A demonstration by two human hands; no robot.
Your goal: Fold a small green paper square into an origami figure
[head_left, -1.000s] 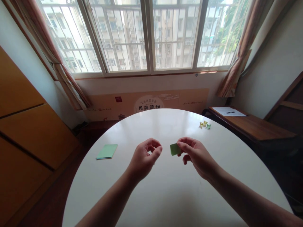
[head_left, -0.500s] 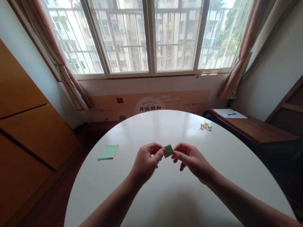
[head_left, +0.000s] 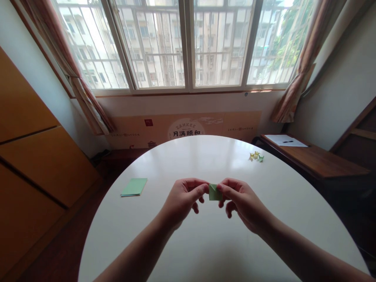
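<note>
A small folded square of green paper is held up above the white table between my two hands. My left hand pinches its left edge between thumb and index finger, the other fingers loosely curled. On the other side, my right hand grips the paper's upper right with thumb and fingertips. A diagonal crease or flap shows near the paper's top. What lies behind the paper is hidden.
On the round white table a stack of light green paper lies to the left. Several small folded paper figures, yellow and green, sit at the far right. Beyond is a wooden desk with a white sheet and a pen.
The green paper has turned from a diamond-like tilt to nearly square-on and shifted slightly right. My right thumb has moved up onto its front face.
</note>
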